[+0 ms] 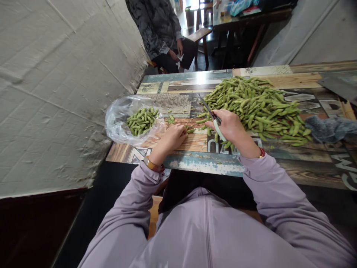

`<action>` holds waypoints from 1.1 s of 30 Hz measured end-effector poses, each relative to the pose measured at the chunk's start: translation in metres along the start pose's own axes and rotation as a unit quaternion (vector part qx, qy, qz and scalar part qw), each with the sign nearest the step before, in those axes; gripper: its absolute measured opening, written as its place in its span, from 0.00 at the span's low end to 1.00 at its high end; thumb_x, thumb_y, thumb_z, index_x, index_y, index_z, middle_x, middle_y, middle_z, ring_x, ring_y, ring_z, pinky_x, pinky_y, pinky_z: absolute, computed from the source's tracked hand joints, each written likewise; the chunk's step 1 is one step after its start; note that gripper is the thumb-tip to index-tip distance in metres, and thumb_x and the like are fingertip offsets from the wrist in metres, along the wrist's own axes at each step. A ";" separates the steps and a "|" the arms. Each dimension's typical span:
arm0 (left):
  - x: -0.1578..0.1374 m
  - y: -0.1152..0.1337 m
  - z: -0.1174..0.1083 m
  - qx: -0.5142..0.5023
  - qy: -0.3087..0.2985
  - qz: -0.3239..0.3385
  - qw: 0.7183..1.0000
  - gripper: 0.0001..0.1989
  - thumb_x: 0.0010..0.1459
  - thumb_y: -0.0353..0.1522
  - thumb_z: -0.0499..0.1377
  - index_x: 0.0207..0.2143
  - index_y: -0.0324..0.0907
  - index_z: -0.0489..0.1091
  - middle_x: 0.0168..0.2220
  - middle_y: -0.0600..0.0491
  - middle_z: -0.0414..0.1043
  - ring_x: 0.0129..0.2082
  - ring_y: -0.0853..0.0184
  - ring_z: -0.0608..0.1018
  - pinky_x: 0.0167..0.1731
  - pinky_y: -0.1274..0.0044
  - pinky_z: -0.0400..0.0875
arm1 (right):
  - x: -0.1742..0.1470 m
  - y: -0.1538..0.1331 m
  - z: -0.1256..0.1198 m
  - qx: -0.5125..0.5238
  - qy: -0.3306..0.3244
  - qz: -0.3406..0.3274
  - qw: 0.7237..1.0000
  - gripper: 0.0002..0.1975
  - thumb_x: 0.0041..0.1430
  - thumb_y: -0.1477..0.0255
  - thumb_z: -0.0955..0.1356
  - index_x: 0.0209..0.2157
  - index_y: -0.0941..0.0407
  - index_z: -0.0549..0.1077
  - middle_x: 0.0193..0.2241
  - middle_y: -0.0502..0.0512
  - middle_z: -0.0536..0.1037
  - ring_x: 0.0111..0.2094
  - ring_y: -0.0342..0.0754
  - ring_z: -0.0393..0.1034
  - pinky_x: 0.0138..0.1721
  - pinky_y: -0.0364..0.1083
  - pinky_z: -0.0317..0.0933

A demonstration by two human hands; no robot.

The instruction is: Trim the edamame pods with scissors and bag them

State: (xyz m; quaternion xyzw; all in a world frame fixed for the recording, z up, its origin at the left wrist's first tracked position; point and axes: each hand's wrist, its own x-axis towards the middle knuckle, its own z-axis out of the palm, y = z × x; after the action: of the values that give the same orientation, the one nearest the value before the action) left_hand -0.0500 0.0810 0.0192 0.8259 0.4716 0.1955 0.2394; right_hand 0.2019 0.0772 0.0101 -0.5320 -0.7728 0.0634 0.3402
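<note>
My right hand (229, 124) is closed around scissors (218, 130) with pale green handles, their dark blades slanting up and left by the edge of a large heap of green edamame pods (251, 104). My left hand (176, 136) rests low over the table with its fingers curled together. A green pod (190, 130) shows at those fingertips, and most of the grip is hidden. Left of that hand, a clear plastic bag (115, 117) lies open with a smaller pile of edamame (142, 121) in it. A few loose pods lie under my right hand.
The patterned table (206, 169) meets a pale wall (69, 93) on the left. Small green scraps (171, 119) lie near the bag. A crumpled grey plastic bag (331, 128) sits at right. Beyond the table, a person (158, 33) sits near a bench (199, 34) and another table.
</note>
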 end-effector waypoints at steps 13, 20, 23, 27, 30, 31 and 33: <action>0.000 0.005 0.004 -0.136 0.080 -0.093 0.983 0.05 0.54 0.30 0.56 0.31 0.39 0.72 0.26 0.53 0.70 0.27 0.69 0.69 0.29 0.77 0.63 | 0.000 0.000 0.000 0.007 0.010 -0.009 1.000 0.20 0.60 0.55 0.69 0.43 0.58 0.77 0.36 0.62 0.79 0.40 0.58 0.74 0.41 0.52 0.65; 0.017 0.017 0.016 0.161 -0.007 -0.065 0.985 0.05 0.58 0.29 0.56 0.32 0.40 0.72 0.35 0.45 0.76 0.37 0.60 0.75 0.37 0.71 0.65 | 0.001 -0.001 -0.003 0.010 0.022 -0.003 1.000 0.19 0.60 0.57 0.70 0.43 0.58 0.76 0.38 0.63 0.79 0.39 0.58 0.74 0.42 0.53 0.66; 0.015 0.012 0.014 0.170 -0.009 -0.052 0.984 0.07 0.60 0.30 0.55 0.31 0.40 0.71 0.35 0.45 0.75 0.36 0.60 0.75 0.36 0.71 0.65 | 0.002 -0.002 -0.004 0.008 0.035 -0.008 0.999 0.18 0.62 0.58 0.69 0.44 0.58 0.76 0.37 0.62 0.79 0.39 0.58 0.74 0.41 0.52 0.66; 0.008 -0.004 0.003 0.122 0.028 -0.055 0.991 0.05 0.58 0.30 0.56 0.30 0.40 0.70 0.31 0.49 0.73 0.32 0.64 0.73 0.35 0.73 0.64 | 0.003 -0.001 -0.007 0.004 0.054 -0.009 0.998 0.18 0.62 0.58 0.68 0.44 0.59 0.76 0.36 0.61 0.79 0.38 0.57 0.74 0.41 0.51 0.66; 0.011 -0.010 -0.010 0.140 0.097 -0.085 0.982 0.05 0.57 0.28 0.56 0.34 0.40 0.73 0.30 0.50 0.73 0.33 0.64 0.73 0.36 0.74 0.65 | 0.004 0.001 -0.008 0.003 0.059 -0.005 0.998 0.18 0.62 0.58 0.68 0.43 0.58 0.76 0.36 0.61 0.80 0.38 0.57 0.74 0.41 0.51 0.65; 0.014 -0.009 -0.013 0.147 0.117 -0.089 0.978 0.07 0.57 0.27 0.56 0.35 0.40 0.73 0.31 0.49 0.73 0.34 0.64 0.73 0.37 0.73 0.65 | 0.004 0.002 -0.009 0.005 0.059 -0.005 0.998 0.18 0.62 0.58 0.68 0.43 0.58 0.76 0.36 0.61 0.79 0.38 0.57 0.74 0.41 0.51 0.65; 0.024 -0.002 -0.014 0.148 0.131 -0.076 0.977 0.09 0.59 0.28 0.55 0.36 0.40 0.75 0.34 0.48 0.75 0.37 0.63 0.75 0.39 0.73 0.65 | 0.005 0.003 -0.010 0.011 0.057 -0.005 0.998 0.17 0.62 0.59 0.68 0.43 0.58 0.76 0.36 0.61 0.79 0.39 0.57 0.74 0.42 0.51 0.65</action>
State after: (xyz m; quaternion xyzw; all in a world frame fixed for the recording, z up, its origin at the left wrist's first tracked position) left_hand -0.0476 0.1060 0.0320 0.7808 0.5844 0.2115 0.0645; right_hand 0.2089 0.0802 0.0183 -0.5268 -0.7541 0.0391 0.3902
